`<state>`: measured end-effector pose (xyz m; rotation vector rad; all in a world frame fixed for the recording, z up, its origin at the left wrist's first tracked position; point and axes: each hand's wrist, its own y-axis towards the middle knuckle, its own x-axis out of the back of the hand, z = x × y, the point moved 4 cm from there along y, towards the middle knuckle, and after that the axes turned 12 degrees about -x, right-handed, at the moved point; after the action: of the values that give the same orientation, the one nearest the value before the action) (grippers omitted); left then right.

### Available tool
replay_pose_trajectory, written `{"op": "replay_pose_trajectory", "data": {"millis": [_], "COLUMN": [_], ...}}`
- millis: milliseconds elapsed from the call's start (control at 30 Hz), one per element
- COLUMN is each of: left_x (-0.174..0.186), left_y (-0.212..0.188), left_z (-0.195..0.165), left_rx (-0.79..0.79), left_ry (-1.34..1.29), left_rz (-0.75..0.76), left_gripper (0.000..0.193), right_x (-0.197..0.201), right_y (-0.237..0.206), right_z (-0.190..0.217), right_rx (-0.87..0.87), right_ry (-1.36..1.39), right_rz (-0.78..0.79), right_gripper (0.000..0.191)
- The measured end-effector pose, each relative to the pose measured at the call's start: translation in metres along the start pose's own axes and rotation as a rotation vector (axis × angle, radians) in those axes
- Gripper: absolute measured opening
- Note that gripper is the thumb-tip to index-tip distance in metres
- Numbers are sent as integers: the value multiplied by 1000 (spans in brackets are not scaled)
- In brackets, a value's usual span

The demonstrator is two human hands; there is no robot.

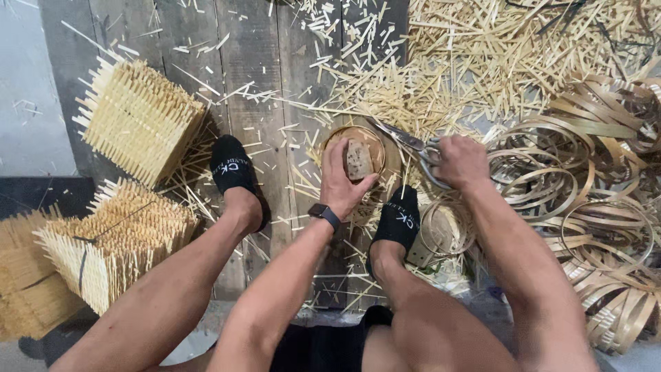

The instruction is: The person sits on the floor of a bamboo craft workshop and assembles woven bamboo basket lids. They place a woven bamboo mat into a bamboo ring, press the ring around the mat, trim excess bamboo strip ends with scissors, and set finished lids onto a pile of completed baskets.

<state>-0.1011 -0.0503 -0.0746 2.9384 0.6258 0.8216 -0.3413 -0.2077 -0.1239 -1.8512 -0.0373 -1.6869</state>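
Note:
My left hand (pixel 342 180) grips a small brownish block (pixel 359 160) and presses it into a round bamboo hoop frame (pixel 344 134) lying on the wooden floor. My right hand (pixel 460 161) is closed on the handles of a pair of metal scissors (pixel 406 140), whose blades point up and left beside the hoop. A dark watch sits on my left wrist. My two feet in black socks (pixel 232 167) rest on the boards either side of the left arm.
Stacks of woven bamboo pieces with protruding slat ends (pixel 138 117) sit at left. A pile of bent bamboo rings (pixel 599 200) fills the right. Cut bamboo slivers (pixel 482 55) litter the floor at top. Another ring (pixel 446 231) lies by my right foot.

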Motion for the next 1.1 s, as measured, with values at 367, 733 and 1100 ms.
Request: {"op": "replay_pose_trajectory", "data": {"millis": [367, 733, 1100], "left_x": [5, 3, 4], "left_y": [11, 11, 26], "left_z": [-12, -2, -1], "left_rx": [-139, -179, -311], "left_ry": [48, 34, 66], "left_rz": [122, 269, 496], "left_gripper": [83, 69, 75], "right_x": [23, -2, 2], "right_y": [-9, -2, -3], "right_z": [19, 30, 27], "right_rx": [-50, 17, 120], "right_ry": [-64, -124, -89], "right_rz": [132, -50, -345], "right_gripper": [42, 53, 55]}}
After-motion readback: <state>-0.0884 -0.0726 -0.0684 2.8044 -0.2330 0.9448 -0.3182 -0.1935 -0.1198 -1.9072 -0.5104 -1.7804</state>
